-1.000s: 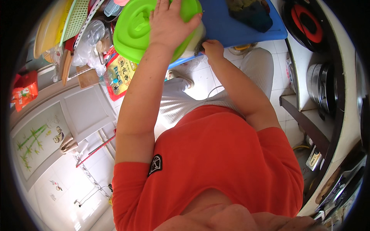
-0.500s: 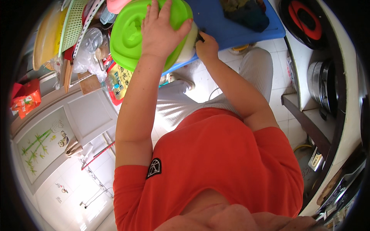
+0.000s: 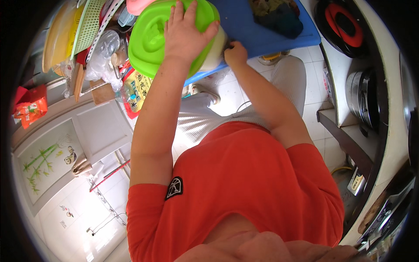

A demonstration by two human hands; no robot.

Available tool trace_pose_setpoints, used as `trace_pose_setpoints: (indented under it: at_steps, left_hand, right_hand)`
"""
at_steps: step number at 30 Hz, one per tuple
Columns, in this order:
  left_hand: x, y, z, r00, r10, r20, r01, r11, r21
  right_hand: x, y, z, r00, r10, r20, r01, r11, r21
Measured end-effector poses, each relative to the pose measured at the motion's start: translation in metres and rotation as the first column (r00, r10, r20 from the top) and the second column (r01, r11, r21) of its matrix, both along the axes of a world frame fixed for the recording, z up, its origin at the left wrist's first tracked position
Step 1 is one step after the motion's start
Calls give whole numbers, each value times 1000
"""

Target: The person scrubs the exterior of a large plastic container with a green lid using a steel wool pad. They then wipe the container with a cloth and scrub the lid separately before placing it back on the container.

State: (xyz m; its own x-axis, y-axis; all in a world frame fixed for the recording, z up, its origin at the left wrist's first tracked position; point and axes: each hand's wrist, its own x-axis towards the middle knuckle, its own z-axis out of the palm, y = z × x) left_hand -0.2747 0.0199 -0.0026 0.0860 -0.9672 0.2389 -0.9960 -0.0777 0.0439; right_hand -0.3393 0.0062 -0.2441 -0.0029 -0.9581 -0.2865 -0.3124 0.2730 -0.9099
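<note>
Green lid (image 3: 147, 46), one; hands (image 3: 187, 37) (image 3: 236, 55), two

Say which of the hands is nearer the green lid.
Left: the left hand lies on the green lid; the right hand is beside the white container, off the lid.

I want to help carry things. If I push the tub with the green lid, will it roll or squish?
Probably neither. The green lid has rounded corners but fairly straight sides, so the tub might slide more than roll. The lid seems stiff, with no dent under the spread left hand. Its smooth shine suggests it could be slippery.
</note>
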Motion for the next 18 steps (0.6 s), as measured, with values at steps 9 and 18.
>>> trace_pose_setpoints:
  at_steps: [9,18]
  left_hand:
    - [35,5,-10,880,-173,-442,97,977,-190]
    - [104,54,-12,932,-362,28,360,909,-210]
  right_hand:
    - [9,24,-2,997,50,65,-49,999,-10]
    - [0,33,28,995,32,96,-33,999,0]
